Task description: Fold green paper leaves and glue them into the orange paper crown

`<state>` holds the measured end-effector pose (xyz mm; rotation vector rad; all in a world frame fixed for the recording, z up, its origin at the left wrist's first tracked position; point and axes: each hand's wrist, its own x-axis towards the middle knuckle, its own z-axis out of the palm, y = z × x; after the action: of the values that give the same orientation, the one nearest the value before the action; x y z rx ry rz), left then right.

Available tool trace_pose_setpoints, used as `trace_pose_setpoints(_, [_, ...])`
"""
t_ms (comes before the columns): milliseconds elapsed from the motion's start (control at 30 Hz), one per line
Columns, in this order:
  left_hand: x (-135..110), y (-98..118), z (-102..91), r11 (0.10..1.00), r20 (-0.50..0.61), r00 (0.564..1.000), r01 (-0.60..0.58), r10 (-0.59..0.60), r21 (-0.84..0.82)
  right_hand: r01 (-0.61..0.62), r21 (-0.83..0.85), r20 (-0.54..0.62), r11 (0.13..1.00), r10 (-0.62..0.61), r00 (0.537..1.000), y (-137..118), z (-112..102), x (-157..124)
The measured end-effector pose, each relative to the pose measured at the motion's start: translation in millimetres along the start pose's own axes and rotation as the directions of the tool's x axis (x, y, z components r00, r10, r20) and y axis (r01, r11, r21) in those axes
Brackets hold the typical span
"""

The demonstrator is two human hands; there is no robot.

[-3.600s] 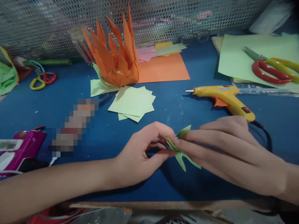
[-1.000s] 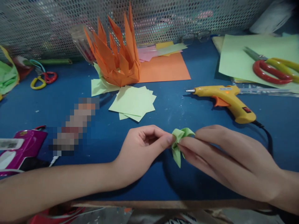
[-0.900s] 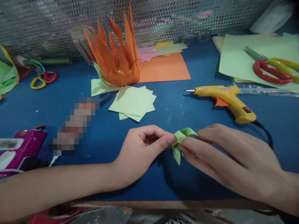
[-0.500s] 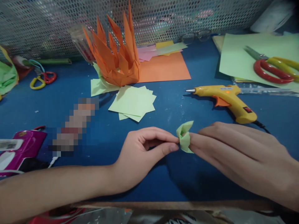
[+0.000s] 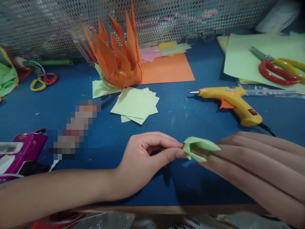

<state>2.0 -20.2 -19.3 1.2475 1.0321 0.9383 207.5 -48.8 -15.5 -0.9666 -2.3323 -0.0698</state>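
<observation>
Two bare hands at the bench, with one bare forearm trailing behind them.

The left hand (image 5: 143, 159), below and left of the yellow glue gun (image 5: 228, 98), is slim, with a short, plain, neatly trimmed thumbnail. Its forearm (image 5: 59, 190) runs bare and smooth out to the edge of view. The right hand (image 5: 257, 171), just below the glue gun, shows long, slender fingers and a bare back, cut off near the wrist.

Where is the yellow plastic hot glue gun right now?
In the head view the yellow plastic hot glue gun lies right of centre on the blue table, just beyond the right hand, nozzle pointing left.
</observation>
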Motion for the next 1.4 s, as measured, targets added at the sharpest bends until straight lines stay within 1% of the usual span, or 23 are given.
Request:
trace_pose_setpoints(67, [-1.9,-2.3,-0.5,0.999,0.013,0.999,-0.046,0.046,0.024,0.072,-0.006,-0.059,0.997,-0.073,0.996,-0.7,2.7,-0.8])
trace_pose_setpoints(100, [-2.7,-3.3,-0.7,0.997,0.015,0.998,-0.065,0.064,0.034,0.088,0.005,-0.074,0.996,-0.088,0.993,-0.6,4.3,-0.8])
trace_pose_setpoints(167, [-3.9,-4.5,-0.7,0.994,0.016,0.996,-0.092,0.091,0.051,0.069,0.016,-0.091,0.997,-0.067,0.994,-0.3,7.4,-0.6])
trace_pose_setpoints(233, [-4.1,-3.9,-0.1,0.993,0.016,0.995,-0.102,0.101,0.065,0.041,-0.013,-0.1,0.999,-0.042,0.994,0.1,9.7,-0.3])
trace_pose_setpoints(300, [-3.2,-2.0,0.8,0.994,0.007,0.996,-0.086,0.086,0.066,0.048,-0.041,-0.089,0.998,-0.051,0.995,1.8,11.1,-0.2])
trace_pose_setpoints(400, [-0.8,1.5,1.6,0.999,-0.013,1.0,-0.028,0.028,0.04,0.113,-0.019,-0.061,0.993,-0.114,0.992,6.6,12.3,0.5])
trace_pose_setpoints(533, [1.5,2.9,0.8,1.0,-0.011,1.0,0.025,-0.025,0.006,0.143,-0.006,-0.084,0.99,-0.143,0.986,12.1,13.1,4.1])
trace_pose_setpoints(633, [1.9,1.8,-0.1,0.998,-0.031,0.998,0.056,-0.057,-0.022,0.192,-0.046,-0.04,0.98,-0.194,0.98,14.6,13.5,8.0])
trace_pose_setpoints(767, [2.1,0.8,-0.4,0.997,-0.064,0.996,0.06,-0.063,-0.043,0.286,-0.091,0.026,0.954,-0.285,0.958,17.7,14.9,11.4])
trace_pose_setpoints(833, [2.2,0.6,-0.4,0.997,-0.07,0.995,0.065,-0.068,-0.044,0.301,-0.107,0.051,0.948,-0.297,0.954,19.1,14.7,12.7])
trace_pose_setpoints(900, [2.4,0.3,-0.7,0.997,-0.064,0.995,0.072,-0.075,-0.042,0.297,-0.087,0.063,0.951,-0.293,0.954,20.0,13.1,14.8])
trace_pose_setpoints(967, [2.6,-0.2,-1.3,0.996,-0.044,0.997,0.069,-0.071,-0.054,0.239,0.015,0.075,0.971,-0.24,0.968,20.6,10.6,17.9])
trace_pose_setpoints(1000, [2.7,-0.4,-1.7,0.996,-0.031,0.997,0.066,-0.068,-0.067,0.166,0.09,0.079,0.982,-0.173,0.982,20.8,9.6,19.6])
trace_pose_setpoints(1033, [2.8,-0.6,-2.2,0.995,-0.02,0.998,0.061,-0.063,-0.081,0.061,0.166,0.079,0.984,-0.075,0.994,21.1,9.0,21.2])
trace_pose_setpoints(1067, [2.8,-0.8,-2.6,0.994,-0.008,0.998,0.057,-0.058,-0.094,-0.054,0.245,0.068,0.968,0.039,0.997,21.4,9.1,22.7])
trace_pose_setpoints(1100, [2.9,-0.8,-3.1,0.993,0.003,0.998,0.057,-0.057,-0.103,-0.168,0.317,0.061,0.933,0.157,0.986,21.8,9.9,23.9])
trace_pose_setpoints(1133, [3.0,-0.8,-3.5,0.992,0.017,0.998,0.061,-0.059,-0.109,-0.251,0.389,0.059,0.886,0.248,0.967,22.3,11.4,24.9])
trace_pose_setpoints(1167, [3.1,-0.7,-3.9,0.992,0.032,0.997,0.068,-0.065,-0.111,-0.319,0.449,0.092,0.834,0.312,0.946,22.8,13.3,25.6])
trace_pose_setpoints(1233, [3.5,-0.3,-4.5,0.99,0.069,0.994,0.091,-0.084,-0.106,-0.425,0.54,0.232,0.726,0.358,0.905,23.8,17.5,26.8])
trace_pose_setpoints(1300, [4.0,0.1,-5.0,0.989,0.092,0.99,0.112,-0.104,-0.095,-0.517,0.573,0.381,0.635,0.352,0.855,24.2,20.3,28.0])
trace_pose_setpoints(1333, [4.1,0.3,-5.1,0.989,0.094,0.99,0.118,-0.11,-0.087,-0.548,0.583,0.423,0.6,0.353,0.835,24.2,21.1,28.6])
trace_pose_setpoints(1400, [4.3,0.6,-5.4,0.989,0.086,0.989,0.127,-0.12,-0.081,-0.59,0.589,0.463,0.552,0.368,0.806,24.1,21.6,30.1])
